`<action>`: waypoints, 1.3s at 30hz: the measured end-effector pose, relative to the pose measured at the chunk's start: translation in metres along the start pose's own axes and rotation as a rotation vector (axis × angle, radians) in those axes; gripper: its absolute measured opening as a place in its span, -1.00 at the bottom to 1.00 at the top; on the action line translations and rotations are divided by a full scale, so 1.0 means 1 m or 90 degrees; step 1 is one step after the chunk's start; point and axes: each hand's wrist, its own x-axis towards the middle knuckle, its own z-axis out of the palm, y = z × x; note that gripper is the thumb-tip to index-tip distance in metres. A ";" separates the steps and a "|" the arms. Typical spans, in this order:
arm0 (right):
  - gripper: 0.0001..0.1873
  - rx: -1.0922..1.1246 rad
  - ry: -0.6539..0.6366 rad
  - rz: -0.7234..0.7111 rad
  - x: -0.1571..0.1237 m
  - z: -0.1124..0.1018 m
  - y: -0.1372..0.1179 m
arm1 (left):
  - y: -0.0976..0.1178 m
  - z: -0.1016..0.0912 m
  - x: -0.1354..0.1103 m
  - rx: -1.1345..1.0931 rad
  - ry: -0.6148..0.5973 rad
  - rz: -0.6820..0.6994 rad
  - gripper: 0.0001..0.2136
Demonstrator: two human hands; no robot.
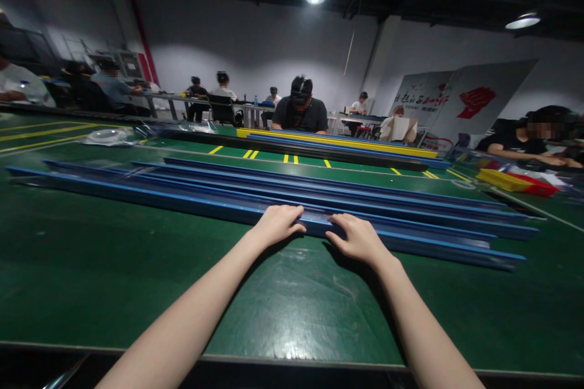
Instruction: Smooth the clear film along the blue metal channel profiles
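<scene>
Several long blue strips (191, 194) lie side by side across the green table (91, 267), running from far left to right. My left hand (278, 225) rests on the nearest blue strip, fingers curled over its top edge. My right hand (358, 237) sits just beside it on the same strip, fingers likewise wrapped over the edge. Both arms reach forward from the table's near edge.
More blue and yellow strips (337, 143) lie farther back in front of a seated person (301, 109) wearing a headset. Red and yellow pieces (520, 182) lie at right near another person (529, 140). Clear plastic wrap (107, 135) lies at left. Other people sit at distant tables.
</scene>
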 end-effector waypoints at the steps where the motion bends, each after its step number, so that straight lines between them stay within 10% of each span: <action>1: -0.63 0.010 -0.005 -0.006 0.001 0.001 -0.003 | 0.000 0.000 0.000 -0.002 0.002 0.006 -0.77; 39: -0.72 -0.104 -0.064 0.087 -0.007 -0.016 0.026 | -0.001 -0.003 0.001 0.059 0.036 0.067 -0.73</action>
